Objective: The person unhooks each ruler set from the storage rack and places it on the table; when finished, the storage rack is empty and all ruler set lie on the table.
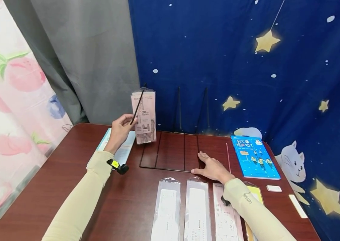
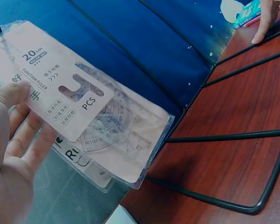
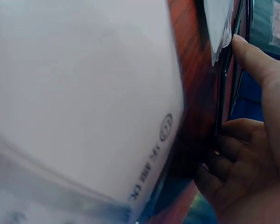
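A black wire display rack stands at the back of the table, its hooks rising in front of the blue curtain. On its left hook hangs a pink ruler set pack in a clear sleeve. My left hand pinches this pack's left edge, thumb on the front and fingers behind. Another card shows behind the pack in the left wrist view. My right hand rests at the rack's front right corner, fingers spread along the base and thumb tip against a rod.
Two clear-sleeved white packs, a pink pack and a yellow pack lie in front. A blue book, red pencil and white eraser lie right. A light-blue booklet lies left of the rack.
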Available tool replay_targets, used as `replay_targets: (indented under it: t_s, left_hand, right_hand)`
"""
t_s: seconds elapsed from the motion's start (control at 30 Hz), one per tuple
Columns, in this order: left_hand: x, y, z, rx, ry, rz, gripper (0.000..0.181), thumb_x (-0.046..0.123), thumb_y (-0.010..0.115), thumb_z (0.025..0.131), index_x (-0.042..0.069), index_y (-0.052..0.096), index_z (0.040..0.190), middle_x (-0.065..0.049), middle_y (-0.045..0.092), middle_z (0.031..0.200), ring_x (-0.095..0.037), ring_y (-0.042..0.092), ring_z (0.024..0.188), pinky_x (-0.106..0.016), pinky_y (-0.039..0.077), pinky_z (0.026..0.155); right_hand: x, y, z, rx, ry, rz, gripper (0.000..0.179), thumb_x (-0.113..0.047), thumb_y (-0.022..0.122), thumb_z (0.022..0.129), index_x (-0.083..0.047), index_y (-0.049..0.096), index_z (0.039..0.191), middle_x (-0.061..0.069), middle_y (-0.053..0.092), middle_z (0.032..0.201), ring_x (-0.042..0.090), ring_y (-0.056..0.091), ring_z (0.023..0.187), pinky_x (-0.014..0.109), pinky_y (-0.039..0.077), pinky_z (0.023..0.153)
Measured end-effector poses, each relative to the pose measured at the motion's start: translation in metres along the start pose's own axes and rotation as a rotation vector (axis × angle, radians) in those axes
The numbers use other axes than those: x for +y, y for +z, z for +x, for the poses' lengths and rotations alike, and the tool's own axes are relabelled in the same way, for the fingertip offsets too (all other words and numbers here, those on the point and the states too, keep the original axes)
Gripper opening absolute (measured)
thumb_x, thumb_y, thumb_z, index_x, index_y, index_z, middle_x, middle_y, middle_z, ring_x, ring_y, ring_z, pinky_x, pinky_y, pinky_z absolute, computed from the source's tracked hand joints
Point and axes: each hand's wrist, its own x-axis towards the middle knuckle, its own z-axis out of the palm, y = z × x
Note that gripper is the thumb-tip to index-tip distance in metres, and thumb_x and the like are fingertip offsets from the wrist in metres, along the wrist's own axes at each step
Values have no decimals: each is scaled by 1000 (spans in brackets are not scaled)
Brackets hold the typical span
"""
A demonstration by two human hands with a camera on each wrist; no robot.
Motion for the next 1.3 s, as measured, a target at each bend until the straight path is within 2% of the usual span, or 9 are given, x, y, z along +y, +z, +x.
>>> replay_targets:
  t_s: [0.1, 0.17, 0.33, 0.43, 0.57, 0.93, 1.07, 1.3]
  left_hand:
    - [3, 1, -4, -14, -5, -25, 36, 23, 72, 99, -3, 67, 124, 12, 73, 97, 1, 73, 86, -26, 62, 81]
    - [5, 1, -9, -14, -11, -15, 36, 23, 72, 99, -2, 67, 124, 9, 73, 98, 1, 73, 86, -25, 62, 81]
    - [6, 1, -18, -17, -12, 6, 37, 26, 71, 99, -2, 67, 123, -11, 74, 109, 0, 73, 88, -25, 62, 82]
    - [4, 0, -23, -20, -3, -10, 37, 25, 71, 100, -4, 66, 123, -5, 75, 105, 2, 73, 88, -24, 62, 82]
    - [6, -2, -31, -25, -2, -27, 36, 22, 71, 100, -6, 65, 122, 11, 73, 98, 3, 73, 89, -24, 62, 82]
    - [11, -8, -55, -51, -29, 7, 36, 27, 71, 100, -3, 66, 119, 2, 72, 102, 2, 73, 93, -31, 63, 85]
    - [13, -10, -65, -70, -32, 8, 37, 28, 71, 100, -2, 65, 120, 3, 71, 102, 2, 72, 94, -34, 63, 85]
    - [18, -13, -85, -85, -47, 0, 38, 30, 71, 100, 0, 65, 121, 9, 71, 101, 1, 73, 94, -28, 63, 80]
  right_hand:
    - [0, -2, 0, -1, -3, -10, 100, -64, 72, 89, -9, 34, 162, 14, 29, 171, 37, 30, 157, 61, 30, 123]
    - [0, -3, 0, -4, -6, -13, 100, -65, 72, 88, -8, 34, 162, 15, 29, 170, 38, 30, 157, 61, 30, 123]
    - [0, -6, 1, -18, -3, -17, 99, -62, 73, 88, -7, 35, 162, 16, 30, 170, 41, 32, 156, 63, 31, 122]
    - [-3, -9, 0, -28, 5, -16, 98, -59, 75, 88, -7, 36, 161, 17, 31, 169, 44, 33, 154, 64, 31, 121]
    - [-6, -11, -1, -47, 14, -27, 96, -57, 75, 89, -7, 36, 161, 18, 31, 169, 47, 33, 153, 65, 31, 121]
    - [-7, -9, -1, -62, 18, -35, 96, -57, 74, 90, -9, 34, 162, 16, 30, 170, 46, 32, 154, 64, 30, 122]
    - [-5, -8, -1, -59, 11, -34, 97, -58, 74, 90, -9, 33, 163, 16, 29, 170, 45, 32, 154, 64, 30, 122]
    - [-3, -7, 0, -48, -12, -46, 98, -60, 74, 89, -9, 33, 163, 16, 30, 170, 43, 34, 154, 62, 33, 121]
